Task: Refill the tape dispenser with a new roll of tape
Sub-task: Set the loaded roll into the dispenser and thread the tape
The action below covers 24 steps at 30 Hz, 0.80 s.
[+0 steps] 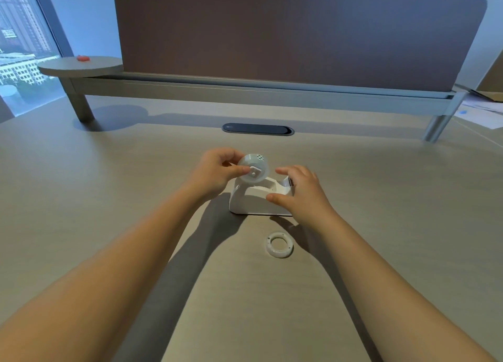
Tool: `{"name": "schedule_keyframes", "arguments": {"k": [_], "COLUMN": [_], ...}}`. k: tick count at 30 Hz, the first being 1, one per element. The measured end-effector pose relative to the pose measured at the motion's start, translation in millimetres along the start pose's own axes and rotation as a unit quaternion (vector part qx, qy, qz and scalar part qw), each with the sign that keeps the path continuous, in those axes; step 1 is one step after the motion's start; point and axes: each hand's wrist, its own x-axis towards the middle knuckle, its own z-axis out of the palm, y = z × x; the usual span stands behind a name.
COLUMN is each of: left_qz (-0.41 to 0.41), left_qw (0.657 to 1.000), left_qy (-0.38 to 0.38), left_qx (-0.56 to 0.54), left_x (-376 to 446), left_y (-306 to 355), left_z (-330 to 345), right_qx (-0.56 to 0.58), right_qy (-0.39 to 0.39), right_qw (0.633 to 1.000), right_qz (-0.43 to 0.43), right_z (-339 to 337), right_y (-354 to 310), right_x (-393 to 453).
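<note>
Head camera showed both of your bare forearms reaching forward over a pale wood-grain desk (109, 198). Your left hand (215, 171) was curled, with thumb and fingertips pinched on a white spool (253, 170) wrapped in what looked like clear tape, held tilted in the air just above the rear end of the tape dispenser (258, 201). The white dispenser sat on the desk near the middle, its open cradle facing up and its cutter end pointing to your right. Your right hand (299, 195) was part open and rested against the dispenser's cutter end, thumb on the near side wall and fingers arched over the top near the blade; it braced the body rather than closing fully around it. A white ring (279, 245), an empty tape core by its look, lay flat on the desk nearer to you than the dispenser and apart from it, just beside your right forearm. Farther back, a dark oval cable slot (258, 129) was set into the desk surface. Behind it stood a brown divider panel (299, 35) on a grey rail, with a small round shelf (81, 66) at its left end carrying a small red object (82, 58) too small to identify. Papers (481, 111) lay at the far right.
</note>
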Motion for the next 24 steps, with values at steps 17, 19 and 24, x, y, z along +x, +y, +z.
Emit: {"name": "schedule_keyframes", "arguments": {"k": [17,19,24], "left_qz": [0.031,0.029,-0.034], "left_qw": [0.988,0.985,0.994], "left_qy": [-0.047,-0.047,-0.081], "left_qx": [0.143,0.161,0.07], "left_x": [10,11,11], "left_y": [-9,-10,-18], "left_z": [3,2,2], "right_qx": [0.012,0.011,0.021], "right_qy": [-0.028,-0.026,-0.027], "right_qw": [1.0,1.0,0.999], "right_qz": [0.004,0.005,0.007], "right_z": [8,9,9], "right_y": [6,6,6], "right_x": [8,8,8]}}
